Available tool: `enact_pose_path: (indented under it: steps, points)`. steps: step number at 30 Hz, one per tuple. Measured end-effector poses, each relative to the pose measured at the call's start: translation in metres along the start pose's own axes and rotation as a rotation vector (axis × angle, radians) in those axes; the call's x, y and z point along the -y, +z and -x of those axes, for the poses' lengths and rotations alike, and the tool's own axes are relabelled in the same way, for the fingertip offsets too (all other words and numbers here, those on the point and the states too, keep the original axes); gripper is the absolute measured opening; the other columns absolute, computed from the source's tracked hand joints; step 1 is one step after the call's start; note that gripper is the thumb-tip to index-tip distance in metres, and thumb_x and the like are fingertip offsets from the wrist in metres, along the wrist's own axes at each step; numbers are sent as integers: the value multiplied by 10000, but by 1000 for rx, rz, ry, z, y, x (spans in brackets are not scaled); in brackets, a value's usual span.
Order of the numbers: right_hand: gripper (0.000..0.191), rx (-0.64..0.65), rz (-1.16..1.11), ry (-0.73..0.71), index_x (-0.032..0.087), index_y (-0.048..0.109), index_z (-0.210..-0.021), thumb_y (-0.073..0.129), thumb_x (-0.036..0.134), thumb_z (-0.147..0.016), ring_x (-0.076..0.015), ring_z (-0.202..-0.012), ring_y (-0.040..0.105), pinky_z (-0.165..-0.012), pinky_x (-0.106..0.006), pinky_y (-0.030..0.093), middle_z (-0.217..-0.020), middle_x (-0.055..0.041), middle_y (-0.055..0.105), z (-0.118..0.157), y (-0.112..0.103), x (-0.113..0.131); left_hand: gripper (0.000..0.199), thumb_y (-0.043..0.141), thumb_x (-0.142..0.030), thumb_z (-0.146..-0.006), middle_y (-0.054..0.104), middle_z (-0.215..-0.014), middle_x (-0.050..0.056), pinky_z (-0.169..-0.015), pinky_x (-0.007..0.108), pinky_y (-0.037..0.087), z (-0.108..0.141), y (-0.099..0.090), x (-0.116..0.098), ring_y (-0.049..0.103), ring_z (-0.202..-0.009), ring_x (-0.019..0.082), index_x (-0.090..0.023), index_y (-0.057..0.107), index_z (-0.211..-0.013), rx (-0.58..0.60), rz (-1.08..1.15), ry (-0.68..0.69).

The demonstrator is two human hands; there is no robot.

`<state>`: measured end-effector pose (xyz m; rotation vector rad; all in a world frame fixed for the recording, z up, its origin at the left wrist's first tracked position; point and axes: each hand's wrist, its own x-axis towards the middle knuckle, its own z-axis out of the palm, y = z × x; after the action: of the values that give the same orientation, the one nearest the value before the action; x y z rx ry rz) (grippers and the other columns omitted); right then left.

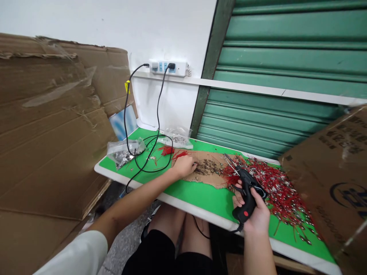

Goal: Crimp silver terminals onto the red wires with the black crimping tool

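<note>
My right hand (254, 208) is wrapped round the grip of a black soldering gun (246, 187) with a red dot on its handle. The gun's thin metal tip points up and left, above the right end of a cardboard strip (210, 179). My left hand (185, 166) rests at the strip's left part, fingers curled together; whatever they pinch is too small to make out. Rows of small dark and metallic pieces (208, 167) lie on the cardboard just right of those fingers. Short red wires (168, 150) lie in a small bunch behind my left hand.
A large heap of red wires with shiny metal parts (278, 185) covers the right of the green table (186, 194). Clear bags of metal parts (126, 151) sit at the left and back. Black cables loop down from a power strip (180, 68). Cardboard boxes (57, 133) flank both sides.
</note>
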<state>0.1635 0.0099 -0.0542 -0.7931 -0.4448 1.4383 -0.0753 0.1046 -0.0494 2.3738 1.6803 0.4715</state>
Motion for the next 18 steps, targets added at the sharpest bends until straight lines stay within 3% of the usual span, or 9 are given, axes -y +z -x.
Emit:
enact_pose_path:
  steps: [5,14,18]
  points:
    - [265,-6,-31,13,153,702,-906,754,304,-693,-54,-461,420,-392,-174,395,-833,-48,695,-1,1,0,318,490,-373,-876,723,-985,109,-768,333,530,4,1,-2,671,-935,256,-200,727,-999,-24,-96,-73]
    - [315,4,-12,3,122,705,-922,759,321,-684,-48,-447,415,-389,-174,391,-817,-61,691,-5,-4,-2,316,451,-228,-879,715,-1093,21,-853,280,522,2,1,4,655,-1016,194,-269,717,-1044,70,-31,45]
    - [310,25,-13,-3,110,709,-933,743,309,-697,-52,-454,422,-390,-174,397,-825,-74,691,-6,-4,-3,307,475,-294,-880,708,-1114,15,-881,294,520,5,0,5,650,-1032,196,-275,690,-1099,4,7,1]
